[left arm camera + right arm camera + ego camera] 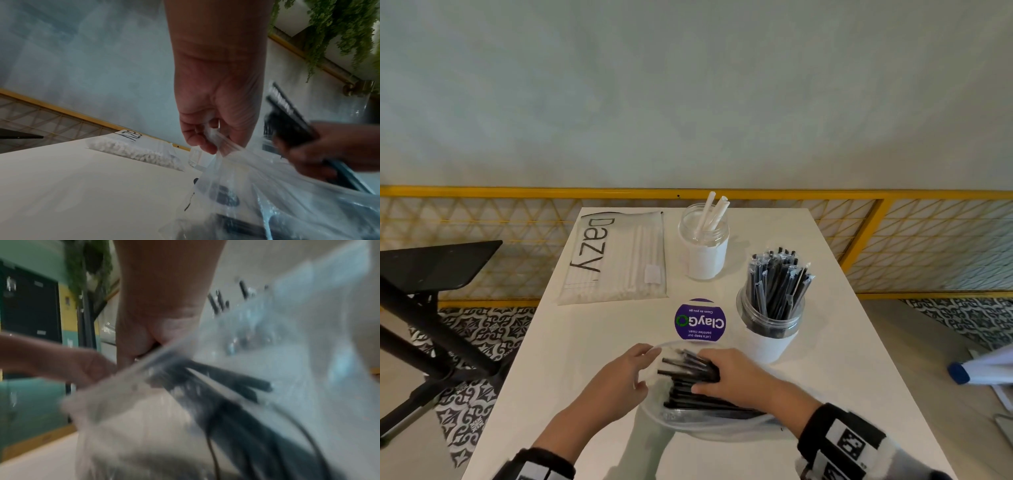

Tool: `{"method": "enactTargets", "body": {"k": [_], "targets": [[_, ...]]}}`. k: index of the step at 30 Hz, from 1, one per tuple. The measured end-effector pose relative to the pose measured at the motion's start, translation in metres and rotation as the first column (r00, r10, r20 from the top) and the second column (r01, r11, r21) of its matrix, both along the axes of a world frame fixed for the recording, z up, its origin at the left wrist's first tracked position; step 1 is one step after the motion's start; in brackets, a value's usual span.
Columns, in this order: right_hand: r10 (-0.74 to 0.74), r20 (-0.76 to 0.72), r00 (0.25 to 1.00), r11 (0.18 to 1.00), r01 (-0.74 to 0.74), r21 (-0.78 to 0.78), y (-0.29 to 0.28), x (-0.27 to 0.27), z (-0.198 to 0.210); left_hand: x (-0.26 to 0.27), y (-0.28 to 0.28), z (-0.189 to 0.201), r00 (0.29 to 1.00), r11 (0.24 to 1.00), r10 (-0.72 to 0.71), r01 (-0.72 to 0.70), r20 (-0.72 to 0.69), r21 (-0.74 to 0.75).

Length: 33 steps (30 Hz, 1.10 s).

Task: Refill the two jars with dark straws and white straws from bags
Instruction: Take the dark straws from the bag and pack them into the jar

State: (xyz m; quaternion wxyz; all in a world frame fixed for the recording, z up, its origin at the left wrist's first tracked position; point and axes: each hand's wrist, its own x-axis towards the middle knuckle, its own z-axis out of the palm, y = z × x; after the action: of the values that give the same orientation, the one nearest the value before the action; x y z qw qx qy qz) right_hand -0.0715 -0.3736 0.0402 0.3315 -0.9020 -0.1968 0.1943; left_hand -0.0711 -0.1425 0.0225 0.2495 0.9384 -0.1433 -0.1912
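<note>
A clear plastic bag (pixel 717 423) of dark straws (pixel 688 371) lies at the near edge of the white table (pixel 585 342). My left hand (pixel 635 368) pinches the bag's open edge (pixel 222 142). My right hand (pixel 717 375) reaches into the bag and grips a bundle of dark straws (pixel 287 113). A jar (pixel 770 322) packed with wrapped dark straws stands to the right. Behind it a jar (pixel 703 243) holds a few white straws (pixel 710 210). A flat bag of white straws (pixel 616 257) printed "Dazy" lies at the back left.
A round purple "ClayGo" sticker (pixel 700 320) sits between the bag and the jars. A yellow lattice fence (pixel 893 240) runs behind the table. A black stand (pixel 431 291) is left of the table. A white and blue object (pixel 983 370) lies at the right.
</note>
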Motion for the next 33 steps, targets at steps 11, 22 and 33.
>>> {"method": "enactTargets", "body": {"k": [11, 22, 33], "targets": [[-0.639, 0.097, 0.763, 0.415, 0.236, 0.879, -0.047, 0.03, 0.168, 0.0, 0.003, -0.004, 1.0, 0.999, -0.016, 0.016, -0.008, -0.046], [-0.725, 0.292, 0.624, 0.683, 0.596, 0.422, -0.078, 0.067, 0.06, -0.004, 0.003, 0.0, 1.0, 0.999, -0.024, 0.023, -0.018, -0.027], [-0.703, 0.497, 0.509, 0.709, 0.443, 0.548, -0.077, 0.059, 0.089, -0.003, 0.004, -0.002, 1.0, 1.0, -0.019, 0.019, -0.021, -0.023]]}}
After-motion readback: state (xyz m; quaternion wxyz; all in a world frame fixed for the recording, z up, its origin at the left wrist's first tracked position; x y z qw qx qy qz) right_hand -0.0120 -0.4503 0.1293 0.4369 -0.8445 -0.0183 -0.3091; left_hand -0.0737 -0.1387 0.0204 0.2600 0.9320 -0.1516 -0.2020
